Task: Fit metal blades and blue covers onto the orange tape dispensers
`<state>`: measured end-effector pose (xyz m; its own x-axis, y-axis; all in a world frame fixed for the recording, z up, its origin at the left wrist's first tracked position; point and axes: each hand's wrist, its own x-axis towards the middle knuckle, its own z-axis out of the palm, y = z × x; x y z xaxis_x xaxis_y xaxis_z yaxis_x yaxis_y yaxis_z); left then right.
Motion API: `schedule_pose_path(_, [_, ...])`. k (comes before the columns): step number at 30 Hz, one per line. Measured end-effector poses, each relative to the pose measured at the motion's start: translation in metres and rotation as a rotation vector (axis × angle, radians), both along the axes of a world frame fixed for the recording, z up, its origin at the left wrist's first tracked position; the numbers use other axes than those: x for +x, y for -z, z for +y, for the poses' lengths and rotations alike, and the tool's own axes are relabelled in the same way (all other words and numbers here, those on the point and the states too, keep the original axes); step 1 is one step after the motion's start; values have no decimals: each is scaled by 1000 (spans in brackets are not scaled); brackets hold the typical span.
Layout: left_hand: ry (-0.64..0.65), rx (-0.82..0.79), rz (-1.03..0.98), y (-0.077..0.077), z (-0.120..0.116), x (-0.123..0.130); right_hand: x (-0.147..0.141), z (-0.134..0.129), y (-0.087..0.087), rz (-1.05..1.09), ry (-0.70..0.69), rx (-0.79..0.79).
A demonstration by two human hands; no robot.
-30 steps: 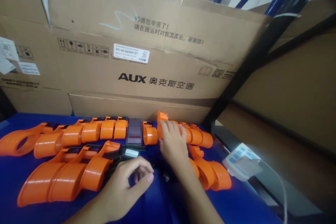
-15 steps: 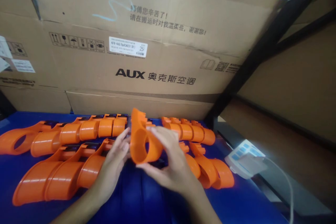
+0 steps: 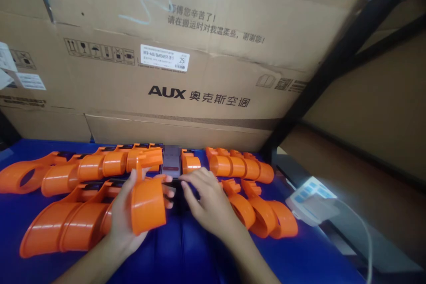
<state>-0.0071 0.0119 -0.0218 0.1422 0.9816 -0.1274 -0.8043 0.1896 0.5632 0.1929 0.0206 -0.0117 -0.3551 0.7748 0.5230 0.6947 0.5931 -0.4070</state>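
Observation:
An orange plastic ring (image 3: 149, 206) with a slotted arm at its top rests in my left hand (image 3: 121, 217), whose fingers wrap round behind it. My right hand (image 3: 209, 199) is beside it with fingers curled and fingertips close together, at a small dark piece (image 3: 178, 183); whether it grips that piece I cannot make out. Just beyond the fingertips stands a grey box (image 3: 171, 162). To the left are rows of similar orange rings (image 3: 80, 228), several with dark parts on their arms. More orange rings (image 3: 259, 217) lie to the right.
A large cardboard carton (image 3: 199, 62) stands behind the blue surface (image 3: 179, 257). At the right, a dark metal post (image 3: 309, 80) slants upward. A white box with blue labels (image 3: 313, 197) and a cable (image 3: 364, 235) lies near it.
The orange ring has gone from my right hand to my left hand, lower and to the left, and has turned. My right hand is now at the small dark piece.

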Motion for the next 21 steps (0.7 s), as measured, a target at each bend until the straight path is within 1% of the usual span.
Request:
schedule_pose_path(4, [-2, -33, 8, -1, 1, -1, -14, 6, 12, -207, 57, -98])
schedule_pose_path(7, [72, -33, -4, 0, 3, -3, -21, 11, 15, -331, 107, -162])
schedule_pose_path(10, [137, -51, -4, 1, 5, -5, -24, 17, 14, -428, 114, -228])
schedule_pose_path(14, [181, -68, -21, 2, 6, -5, -25, 18, 14, -475, 102, -261])
schedule_pose_path(21, [195, -64, -21, 3, 2, -3, -24, 15, 16, -500, 84, -296])
